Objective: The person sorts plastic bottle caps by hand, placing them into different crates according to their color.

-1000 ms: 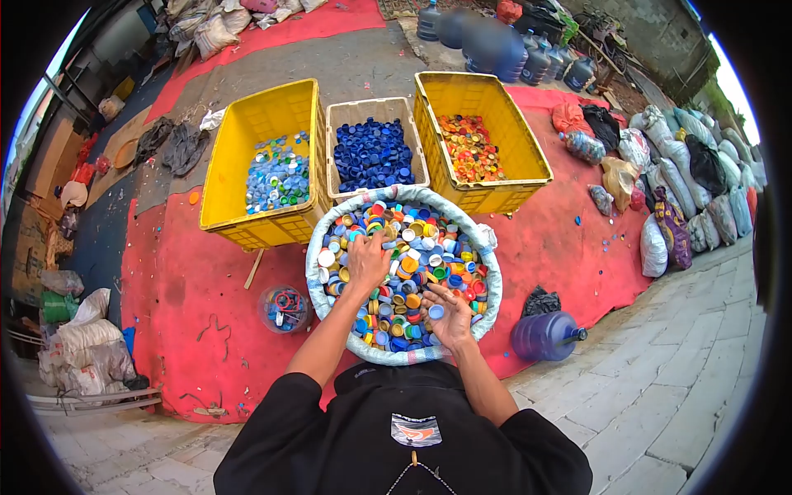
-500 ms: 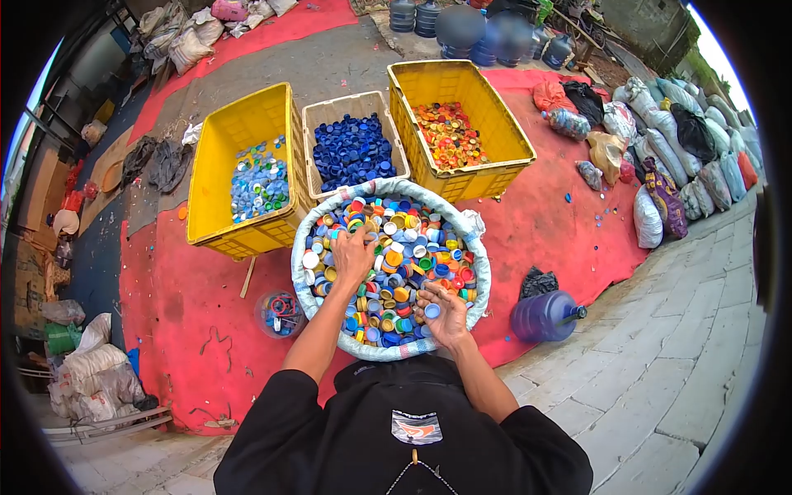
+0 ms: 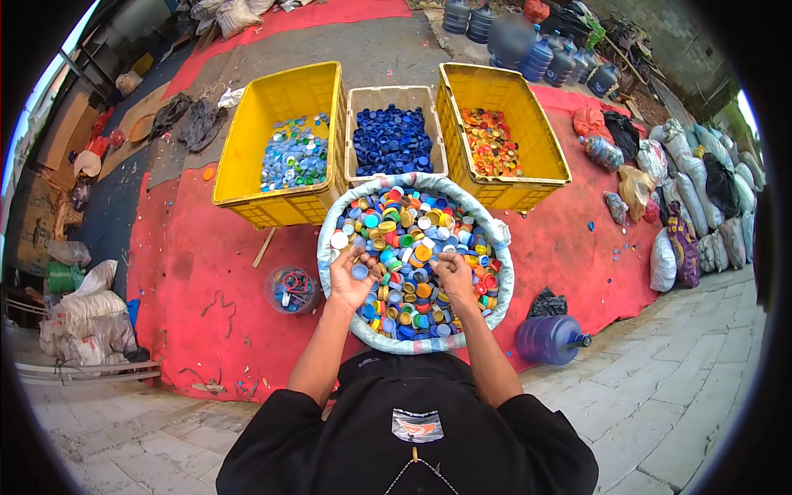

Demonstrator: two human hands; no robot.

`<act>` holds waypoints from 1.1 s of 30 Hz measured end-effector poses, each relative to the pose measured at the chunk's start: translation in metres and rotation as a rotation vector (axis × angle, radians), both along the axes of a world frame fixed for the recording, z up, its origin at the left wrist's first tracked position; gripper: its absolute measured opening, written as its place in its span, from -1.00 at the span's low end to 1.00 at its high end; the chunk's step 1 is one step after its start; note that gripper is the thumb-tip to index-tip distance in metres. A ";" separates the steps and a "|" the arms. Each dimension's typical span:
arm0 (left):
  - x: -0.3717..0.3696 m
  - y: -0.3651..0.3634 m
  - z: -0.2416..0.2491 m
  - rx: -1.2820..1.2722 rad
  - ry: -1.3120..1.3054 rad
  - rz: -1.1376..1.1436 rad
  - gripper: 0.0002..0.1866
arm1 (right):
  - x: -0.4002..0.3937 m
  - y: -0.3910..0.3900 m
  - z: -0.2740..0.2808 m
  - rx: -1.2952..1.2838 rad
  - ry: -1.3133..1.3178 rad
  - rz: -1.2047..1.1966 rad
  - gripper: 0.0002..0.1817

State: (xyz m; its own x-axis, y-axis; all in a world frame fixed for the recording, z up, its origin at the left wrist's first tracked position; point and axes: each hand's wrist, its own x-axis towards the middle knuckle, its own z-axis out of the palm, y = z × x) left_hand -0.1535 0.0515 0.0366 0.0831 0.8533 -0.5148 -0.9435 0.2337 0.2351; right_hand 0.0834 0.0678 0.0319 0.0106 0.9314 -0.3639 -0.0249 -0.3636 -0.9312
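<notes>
A round sack with a rolled pale rim point(image 3: 500, 247) stands before me, filled with mixed plastic caps point(image 3: 422, 290). Over its left side my left hand point(image 3: 353, 282) is turned palm up, its fingers curled round a light blue cap point(image 3: 360, 271). My right hand point(image 3: 455, 280) hangs palm down over the right half of the caps, fingers bent together; what they pinch is hidden. Beyond the sack are a yellow crate point(image 3: 234, 157) with light blue and green caps, a white crate point(image 3: 352, 132) with dark blue caps, and a yellow crate point(image 3: 528, 124) with orange and red caps.
A clear tub point(image 3: 292, 290) sits left of the sack on the red mat point(image 3: 198, 289). A large water bottle point(image 3: 551, 339) lies at the right, beside a black bag point(image 3: 548, 304). Filled sacks point(image 3: 689, 186) line the far right. More water bottles point(image 3: 536, 59) stand at the back.
My left hand has come out of the caps and turned palm up with a light blue cap. My right hand, palm up with a light blue cap before, has turned palm down. The view has shifted.
</notes>
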 end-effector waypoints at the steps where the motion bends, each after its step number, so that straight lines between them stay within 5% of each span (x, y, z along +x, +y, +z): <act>1: -0.002 -0.006 -0.006 -0.006 -0.001 0.006 -0.85 | -0.007 0.003 -0.005 0.085 -0.141 0.056 -0.64; 8: -0.002 -0.043 -0.020 -0.147 0.137 0.020 -0.90 | -0.062 0.008 -0.012 0.576 -0.722 0.336 -0.56; 19: -0.006 -0.061 -0.006 -0.166 0.403 0.086 -0.86 | -0.095 0.010 -0.008 0.408 -1.001 0.465 -0.46; 26: -0.004 -0.051 0.000 -0.109 0.845 -0.072 -0.77 | -0.072 0.005 -0.010 0.421 -0.633 0.245 -0.36; 30: -0.001 -0.043 -0.020 -0.014 1.379 -0.146 -0.71 | -0.046 -0.004 -0.005 0.068 -0.058 0.083 -0.48; 33: 0.006 -0.028 -0.024 0.137 1.785 -0.166 -0.70 | -0.017 -0.020 -0.009 -0.228 0.778 -0.037 -0.46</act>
